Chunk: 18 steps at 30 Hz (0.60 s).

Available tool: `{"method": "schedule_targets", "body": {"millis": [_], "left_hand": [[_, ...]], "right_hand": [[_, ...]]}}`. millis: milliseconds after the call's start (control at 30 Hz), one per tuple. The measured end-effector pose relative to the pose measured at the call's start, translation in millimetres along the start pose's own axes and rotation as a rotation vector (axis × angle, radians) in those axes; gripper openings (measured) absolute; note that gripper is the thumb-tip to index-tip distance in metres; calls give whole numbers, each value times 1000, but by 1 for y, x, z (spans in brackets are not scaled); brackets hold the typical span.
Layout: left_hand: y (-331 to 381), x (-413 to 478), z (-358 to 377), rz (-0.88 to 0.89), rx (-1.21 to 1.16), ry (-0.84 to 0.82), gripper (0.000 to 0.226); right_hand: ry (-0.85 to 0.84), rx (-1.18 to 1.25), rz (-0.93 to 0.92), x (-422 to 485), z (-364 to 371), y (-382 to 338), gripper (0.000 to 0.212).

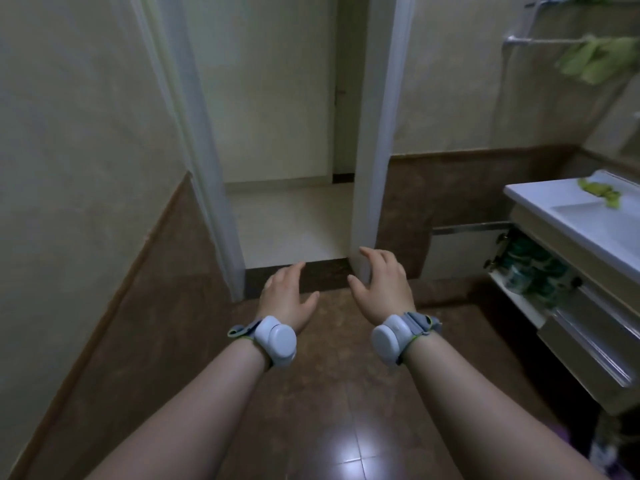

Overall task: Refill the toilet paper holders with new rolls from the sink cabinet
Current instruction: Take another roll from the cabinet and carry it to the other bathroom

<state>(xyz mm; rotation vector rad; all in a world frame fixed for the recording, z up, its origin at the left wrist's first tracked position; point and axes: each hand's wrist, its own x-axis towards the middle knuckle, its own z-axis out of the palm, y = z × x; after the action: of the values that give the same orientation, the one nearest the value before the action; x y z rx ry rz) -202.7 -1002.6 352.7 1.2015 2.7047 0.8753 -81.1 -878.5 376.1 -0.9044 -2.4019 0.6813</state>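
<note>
Both forearms (214, 393) stick out right under the camera, each with a white-grey band on the wrist (277, 341). Left hand (289, 299) and right hand (382, 289) are side by side over the brown floor (311, 393), a gap between them, palms down. Fingers on both are loose and a bit spread, with nothing in either hand.

Cabinet (588, 358) is off to the right under the white sink (571, 209), well apart from my right hand. Its door (460, 252) is swung open toward the wall, and you can see teal packs (530, 268) stacked inside. Too blurry for me to tell if those are the rolls, tbh.

A green cloth (599, 194) lies on the sink's back edge. Another green one (595, 60) hangs on a rail (540, 40) up on the wall above it.

Straight ahead past the hands is an open doorway (287, 133) with a white frame and a dark step (318, 271) at its foot, then pale floor beyond. There's a bright glare spot on the tiles (346, 441) between my arms.
</note>
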Motion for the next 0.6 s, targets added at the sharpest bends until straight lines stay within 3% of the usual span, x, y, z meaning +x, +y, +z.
{"method": "schedule_targets", "body": {"millis": [600], "left_hand": [[77, 274, 90, 267, -123, -115, 64]], "right_hand": [[174, -113, 226, 217, -26, 121, 53]]}}
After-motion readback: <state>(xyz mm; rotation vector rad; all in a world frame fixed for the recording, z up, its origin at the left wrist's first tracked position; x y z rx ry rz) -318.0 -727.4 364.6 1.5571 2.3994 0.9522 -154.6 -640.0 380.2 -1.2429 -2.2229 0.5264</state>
